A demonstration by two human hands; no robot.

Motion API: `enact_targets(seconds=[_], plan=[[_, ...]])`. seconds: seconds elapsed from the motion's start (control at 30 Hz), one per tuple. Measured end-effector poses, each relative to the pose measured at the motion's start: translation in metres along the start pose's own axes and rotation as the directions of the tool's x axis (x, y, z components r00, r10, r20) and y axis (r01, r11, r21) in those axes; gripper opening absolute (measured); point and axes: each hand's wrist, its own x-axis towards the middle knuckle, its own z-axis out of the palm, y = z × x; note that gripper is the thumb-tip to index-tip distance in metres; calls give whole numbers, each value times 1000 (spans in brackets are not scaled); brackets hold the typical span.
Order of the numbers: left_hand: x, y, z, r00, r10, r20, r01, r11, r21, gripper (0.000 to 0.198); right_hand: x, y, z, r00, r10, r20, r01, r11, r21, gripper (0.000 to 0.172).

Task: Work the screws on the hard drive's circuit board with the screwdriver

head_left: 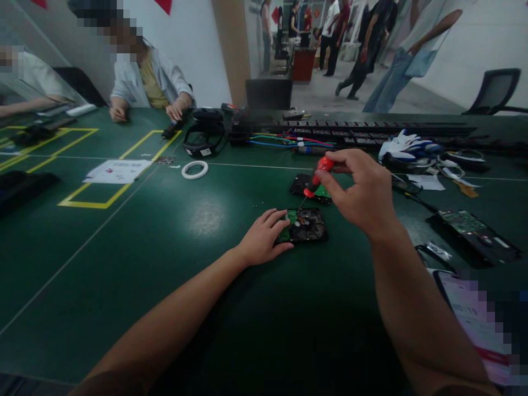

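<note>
Head camera, looking down at a dark green desk (165, 247). I am watching from afar as a person is working with two bare hands.

The left hand (264, 237) is lying on the desk with its fingers (277, 215) spread, pressing on the left edge of a small hard drive (307, 226). The drive is lying flat near the middle of the desk, just in front of the person, showing a green board and metal parts.

The right hand (363, 192) is hovering above and behind the drive. Its fingers (344, 158) are pinching the red top of a screwdriver (315, 179), which is slanting down so that its thin tip is meeting the top of the drive.

A few tiny specks (258, 205), perhaps screws, are lying left of the drive, and another dark part (301, 184) is sitting just behind it. I am judging the work to be partway along: some pieces seem to be off already, while the tip is working on a fastening.

Farther off, a ring of tape (195, 169), a paper sheet (117, 170), gloves (406, 144) and a circuit board (474, 231) are lying about. Another person (148, 82) is sitting across the desk.
</note>
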Motion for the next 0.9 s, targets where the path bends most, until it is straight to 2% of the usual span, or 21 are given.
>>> enact_targets(seconds=[0.13,0.33,0.5,0.7,0.8,0.9], plan=[[0,0,1,1000,-1,-3,1,1000,2,64,1,-1,0,999,-32,6,32,999,-28,30],[0,0,1,1000,-4,-1,4,1000,6,64,0,3,0,999,43,-11,-43,999,3,30],[1,2,-1,1000,-2,3,1,1000,9,64,1,0,-1,999,-29,20,30,999,-42,25],[0,1,0,1000,-10,0,10,1000,5,63,1,2,2,998,34,-52,-33,999,14,28],[0,1,1,1000,-8,-3,8,1000,-9,63,0,2,2,999,43,-32,-42,999,28,27],[1,1,0,1000,-6,-3,6,1000,-14,63,0,0,0,1000,-4,6,4,1000,-6,26]])
